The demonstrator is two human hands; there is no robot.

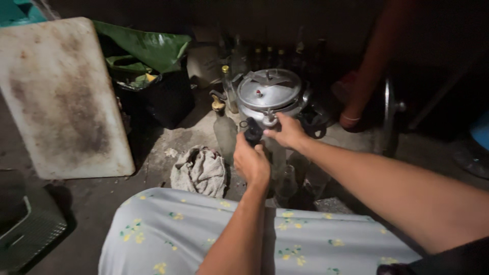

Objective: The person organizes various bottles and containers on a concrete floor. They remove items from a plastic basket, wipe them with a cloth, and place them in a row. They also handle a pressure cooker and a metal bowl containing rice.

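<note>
A silver pressure cooker [269,91] with a lid stands on the dim floor ahead of me. Its black handle [252,130] sticks out toward me. My left hand [250,162] is wrapped around the near end of that handle. My right hand [288,131] grips the handle's joint close to the pot, by a small metal knob. Both arms reach forward over my lap, which is covered by pale blue cloth with yellow flowers [214,234].
A stained white board [61,97] leans at the left. A black bin with green bags [153,76] stands behind it. Glass bottles [224,122] crowd around the cooker. A crumpled grey rag [199,170] lies on the floor. A red pipe [372,66] rises at the right.
</note>
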